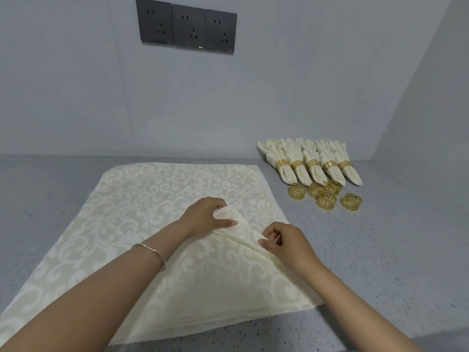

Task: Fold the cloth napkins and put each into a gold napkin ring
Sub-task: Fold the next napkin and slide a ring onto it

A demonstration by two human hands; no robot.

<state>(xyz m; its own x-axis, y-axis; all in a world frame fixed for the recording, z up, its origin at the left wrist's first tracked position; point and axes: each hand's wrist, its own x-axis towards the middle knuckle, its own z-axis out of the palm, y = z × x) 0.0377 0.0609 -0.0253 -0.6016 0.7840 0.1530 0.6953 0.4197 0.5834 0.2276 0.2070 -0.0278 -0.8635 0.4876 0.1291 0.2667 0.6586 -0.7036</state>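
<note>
We're looking down on a grey speckled bench [380, 250], and a stack of cream napkins [142, 204] with a scroll pattern lies flat across its middle, running from near the back wall to the near edge. Layered edges show at the near side, though we can't count the sheets from here.

The top napkin [243, 228] has its right-hand corner turned up and over towards the middle of the stack. The left hand [208, 214] has that corner in its grip, with the thumb on top and the fingers curled round the cloth. The right hand [284, 242] is just beside the stack's right edge. Its grip pinches the fold line there between thumb and fingertips. The raised flap runs between the two hands. A thin bracelet [152, 252] sits on the left wrist.

At the far right corner of the bench, against the wall, are five finished napkins [312, 171]. They lie side by side, each one drawn through a gold band. Just in front of them are five loose gold rings [327, 201] in a small cluster, well apart from the stack. On the wall above the bench is a row of three dark sockets [186, 26].
</note>
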